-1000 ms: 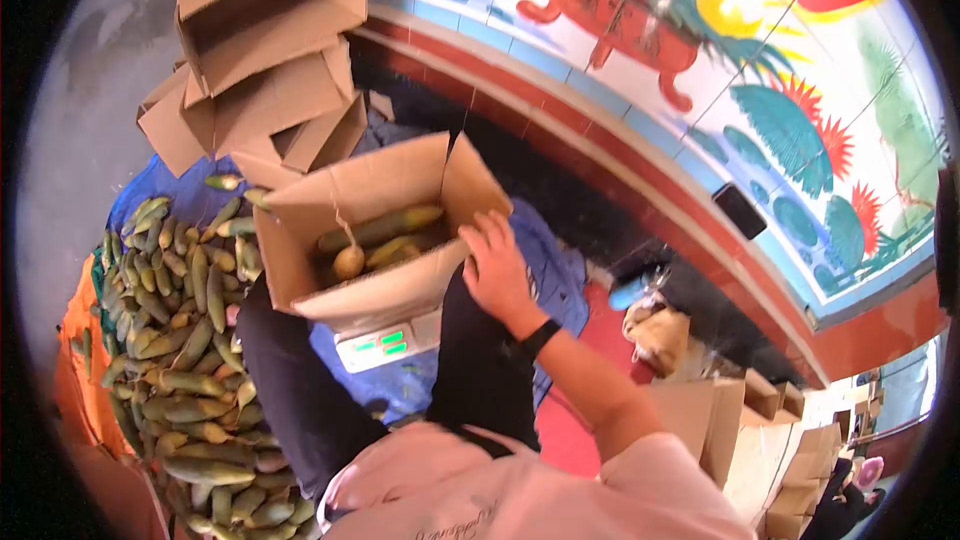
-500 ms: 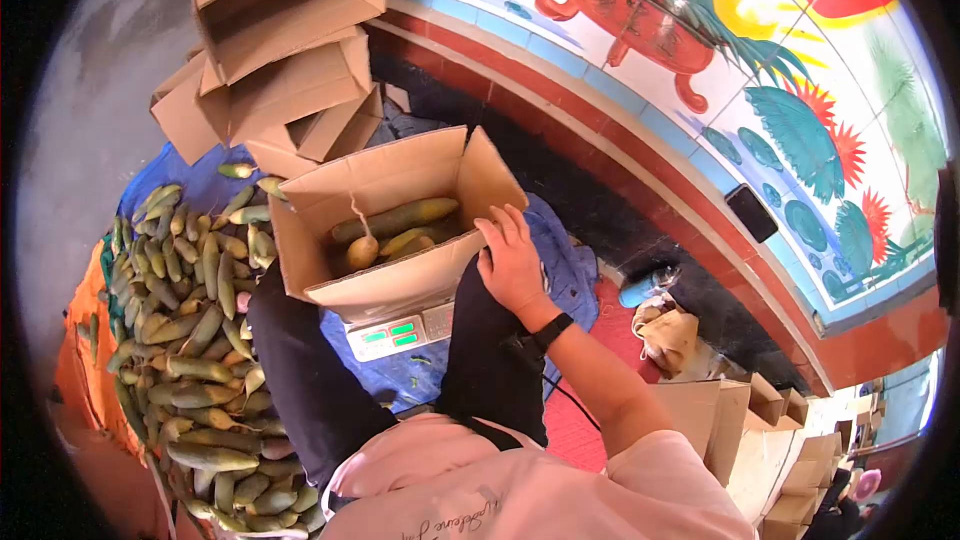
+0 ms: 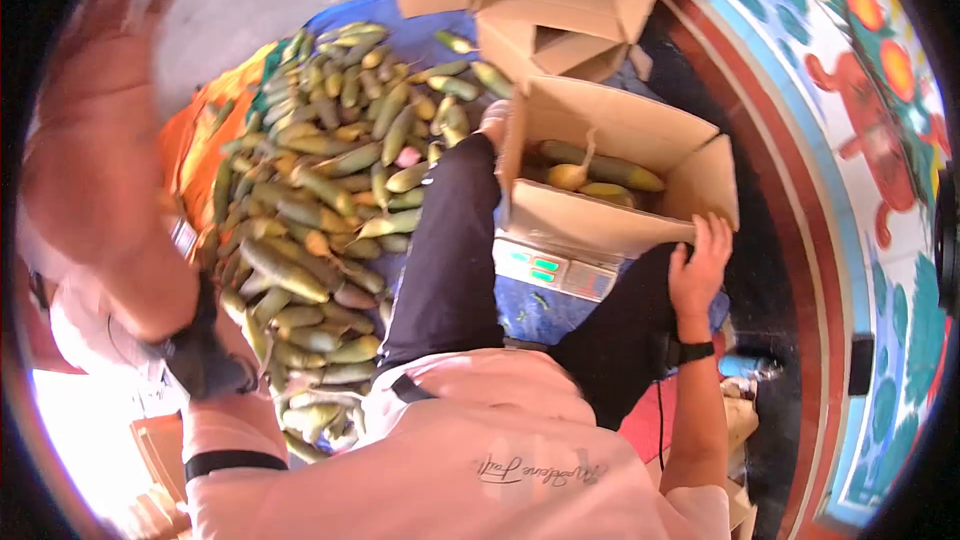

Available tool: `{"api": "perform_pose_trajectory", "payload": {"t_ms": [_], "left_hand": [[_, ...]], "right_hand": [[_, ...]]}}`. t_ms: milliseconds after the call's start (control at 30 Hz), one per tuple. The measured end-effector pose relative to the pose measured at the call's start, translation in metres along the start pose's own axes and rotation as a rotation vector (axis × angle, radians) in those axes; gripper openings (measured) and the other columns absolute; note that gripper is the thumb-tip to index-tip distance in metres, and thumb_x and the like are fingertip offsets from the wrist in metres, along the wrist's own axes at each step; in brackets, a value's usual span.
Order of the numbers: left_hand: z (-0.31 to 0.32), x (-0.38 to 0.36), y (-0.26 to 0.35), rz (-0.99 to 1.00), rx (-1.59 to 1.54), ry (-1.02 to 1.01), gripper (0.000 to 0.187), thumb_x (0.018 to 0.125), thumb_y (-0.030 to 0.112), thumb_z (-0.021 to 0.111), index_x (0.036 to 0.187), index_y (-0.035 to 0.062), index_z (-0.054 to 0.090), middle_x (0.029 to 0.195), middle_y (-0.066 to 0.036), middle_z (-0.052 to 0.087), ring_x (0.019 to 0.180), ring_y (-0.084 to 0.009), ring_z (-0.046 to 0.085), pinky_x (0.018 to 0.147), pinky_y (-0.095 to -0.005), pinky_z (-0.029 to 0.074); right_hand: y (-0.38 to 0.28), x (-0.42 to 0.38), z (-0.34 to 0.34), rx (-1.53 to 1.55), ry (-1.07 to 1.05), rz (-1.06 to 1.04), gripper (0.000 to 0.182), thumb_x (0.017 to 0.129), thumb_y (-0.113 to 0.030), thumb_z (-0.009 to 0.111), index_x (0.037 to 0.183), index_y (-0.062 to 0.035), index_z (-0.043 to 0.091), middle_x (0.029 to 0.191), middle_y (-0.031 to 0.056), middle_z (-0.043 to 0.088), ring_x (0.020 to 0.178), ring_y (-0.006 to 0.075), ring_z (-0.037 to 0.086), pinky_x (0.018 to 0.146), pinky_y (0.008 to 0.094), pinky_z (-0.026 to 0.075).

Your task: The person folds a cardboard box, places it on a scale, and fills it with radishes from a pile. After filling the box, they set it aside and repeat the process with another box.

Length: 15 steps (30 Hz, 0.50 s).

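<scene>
My right hand (image 3: 703, 265) rests against the near right corner of an open cardboard box (image 3: 610, 220), its fingers spread and its thumb apart. Inside the box lie a long green vegetable (image 3: 610, 167) and a rounder yellowish one (image 3: 567, 176) with a thin root. The box stands on a scale (image 3: 556, 272) with lit green displays, between my legs. At the left side a large, blurred arm shape rises close to the camera, and its fingers cannot be made out. A black, blurred item is around its lower part.
A large pile of green vegetables (image 3: 330, 200) covers blue and orange sheets on the left. Empty cardboard boxes (image 3: 560, 0) are stacked behind the box. A light-clothed person (image 3: 90, 325) is partly visible at far left. A blue bottle (image 3: 745, 367) lies by the right wall.
The view has swung left, so the box and my right hand appear further right. The blurred arm shape and the person at left have come into view. My right hand stays at the box edge.
</scene>
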State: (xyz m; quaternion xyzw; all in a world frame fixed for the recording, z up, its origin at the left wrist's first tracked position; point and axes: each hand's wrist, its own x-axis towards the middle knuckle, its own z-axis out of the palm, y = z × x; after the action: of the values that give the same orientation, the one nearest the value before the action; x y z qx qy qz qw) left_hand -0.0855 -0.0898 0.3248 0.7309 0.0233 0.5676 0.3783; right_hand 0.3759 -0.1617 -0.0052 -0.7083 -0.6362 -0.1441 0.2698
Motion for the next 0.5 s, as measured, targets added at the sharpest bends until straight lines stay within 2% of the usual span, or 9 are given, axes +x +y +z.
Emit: {"api": "perform_pose_trajectory", "payload": {"t_ms": [67, 133, 200, 267, 333, 400, 500], "left_hand": [[-0.052, -0.039, -0.029, -0.121, 0.25, 0.026, 0.041, 0.098, 0.03, 0.041, 0.125, 0.0023, 0.055, 0.137, -0.02, 0.049, 0.132, -0.0324, 0.041, 0.112, -0.0449, 0.027], [-0.041, -0.072, -0.053, -0.333, 0.852, 0.43, 0.038, 0.094, 0.029, 0.049, 0.115, -0.0012, 0.061, 0.118, -0.013, 0.062, 0.114, -0.0215, 0.056, 0.1, -0.0366, 0.04], [-0.076, -0.11, -0.066, -0.594, 0.664, 0.582, 0.035, 0.094, 0.03, 0.052, 0.107, 0.0008, 0.066, 0.11, -0.011, 0.066, 0.107, -0.0196, 0.059, 0.095, -0.0357, 0.042], [-0.094, -0.156, -0.076, -0.787, 0.741, 0.565, 0.038, 0.096, 0.035, 0.047, 0.107, 0.0023, 0.065, 0.107, -0.008, 0.066, 0.103, -0.0171, 0.06, 0.088, -0.0309, 0.044], [-0.113, -0.203, -0.086, -0.986, 0.722, 0.664, 0.038, 0.097, 0.033, 0.046, 0.109, 0.0031, 0.065, 0.106, -0.006, 0.066, 0.097, -0.0161, 0.06, 0.085, -0.0289, 0.044], [-0.13, -0.258, -0.099, -1.047, 0.543, 0.839, 0.033, 0.096, 0.031, 0.05, 0.105, 0.006, 0.068, 0.103, -0.004, 0.068, 0.093, -0.0142, 0.062, 0.079, -0.0302, 0.045], [-0.143, -0.33, -0.113, -1.332, 0.676, 0.813, 0.033, 0.091, 0.031, 0.055, 0.105, 0.0052, 0.068, 0.104, -0.006, 0.069, 0.089, -0.0153, 0.063, 0.077, -0.0326, 0.047]], "right_hand": [[0.001, 0.0, 0.0, -0.004, -0.008, -0.005, 0.051, 0.076, -0.004, 0.061, 0.125, -0.0048, 0.05, 0.133, 0.0192, 0.045, 0.13, 0.0392, 0.035, 0.11, 0.0472, 0.028], [0.004, -0.001, 0.003, -0.024, -0.016, -0.017, 0.051, 0.077, -0.004, 0.06, 0.126, -0.0048, 0.049, 0.134, 0.0188, 0.044, 0.13, 0.0391, 0.034, 0.11, 0.0467, 0.028], [0.001, 0.0, 0.001, -0.021, -0.023, -0.008, 0.05, 0.078, -0.005, 0.06, 0.127, -0.0044, 0.049, 0.135, 0.0181, 0.044, 0.13, 0.0388, 0.034, 0.11, 0.0469, 0.028], [0.001, -0.001, 0.004, 0.001, -0.022, -0.024, 0.05, 0.078, -0.005, 0.06, 0.127, -0.0044, 0.049, 0.135, 0.0178, 0.044, 0.13, 0.0385, 0.035, 0.11, 0.0471, 0.028], [0.002, -0.001, 0.004, -0.025, -0.001, -0.029, 0.05, 0.079, -0.005, 0.06, 0.128, -0.0046, 0.048, 0.135, 0.018, 0.044, 0.13, 0.0385, 0.035, 0.11, 0.0471, 0.028], [0.004, -0.001, 0.004, -0.035, -0.025, -0.04, 0.051, 0.08, -0.005, 0.059, 0.129, -0.0048, 0.048, 0.135, 0.0179, 0.044, 0.13, 0.0383, 0.035, 0.109, 0.0471, 0.028], [0.001, 0.0, 0.002, -0.057, -0.027, -0.038, 0.052, 0.08, -0.005, 0.059, 0.13, -0.0042, 0.046, 0.136, 0.0181, 0.044, 0.13, 0.0382, 0.035, 0.109, 0.0475, 0.028]]}}
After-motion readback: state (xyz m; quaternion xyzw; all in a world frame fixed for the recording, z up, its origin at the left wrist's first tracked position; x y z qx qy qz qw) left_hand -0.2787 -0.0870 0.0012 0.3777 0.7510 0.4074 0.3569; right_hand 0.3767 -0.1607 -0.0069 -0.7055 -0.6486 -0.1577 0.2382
